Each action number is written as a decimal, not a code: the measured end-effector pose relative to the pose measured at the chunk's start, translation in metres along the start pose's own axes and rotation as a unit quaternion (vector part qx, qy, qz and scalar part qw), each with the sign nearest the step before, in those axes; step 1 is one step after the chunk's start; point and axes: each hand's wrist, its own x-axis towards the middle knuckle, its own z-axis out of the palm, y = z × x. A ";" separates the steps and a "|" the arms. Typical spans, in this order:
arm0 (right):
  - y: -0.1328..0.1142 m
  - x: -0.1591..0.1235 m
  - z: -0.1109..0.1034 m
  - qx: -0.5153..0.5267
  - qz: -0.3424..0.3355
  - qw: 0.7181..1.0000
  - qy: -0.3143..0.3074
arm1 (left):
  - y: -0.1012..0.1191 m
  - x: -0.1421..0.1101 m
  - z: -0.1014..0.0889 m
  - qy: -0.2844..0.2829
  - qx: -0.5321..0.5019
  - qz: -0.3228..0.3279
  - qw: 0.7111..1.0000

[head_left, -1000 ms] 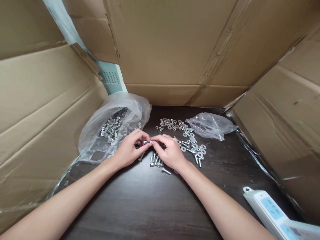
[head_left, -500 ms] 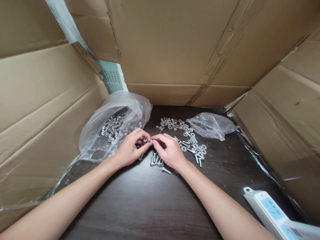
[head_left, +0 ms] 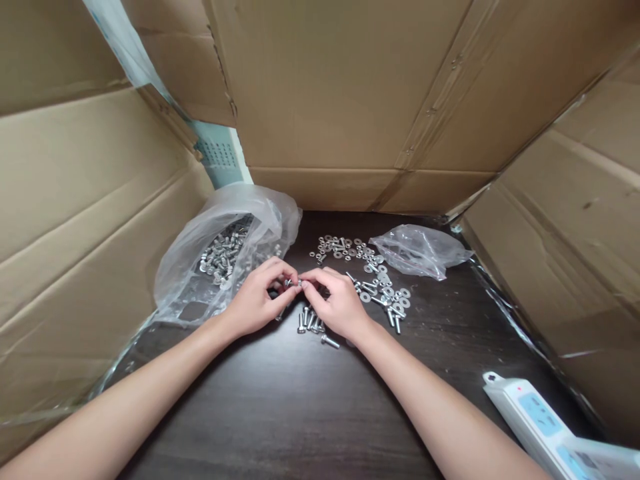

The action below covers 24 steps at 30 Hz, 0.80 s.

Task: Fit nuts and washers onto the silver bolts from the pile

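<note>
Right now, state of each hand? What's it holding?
Left hand: closed, fingertips pinching one end of a small bolt.
Right hand: closed, fingertips pinching the other end of the same bolt.

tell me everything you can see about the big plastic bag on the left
The big plastic bag is clear, thin and crumpled, lying open on the dark wooden table against the cardboard wall. Through the film shows a heap of small silvery bolts. Its near edge spreads flat on the table beside the left hand; whether they touch is unclear.
</note>
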 end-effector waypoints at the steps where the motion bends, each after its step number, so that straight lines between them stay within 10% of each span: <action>1: 0.000 0.000 0.000 0.001 0.001 1.000 0.000 | 0.000 0.000 0.000 0.000 0.000 -0.001 1.000; 24: 0.003 0.000 0.002 -0.005 -0.013 1.000 0.007 | -0.001 0.001 0.000 0.004 0.004 -0.010 1.000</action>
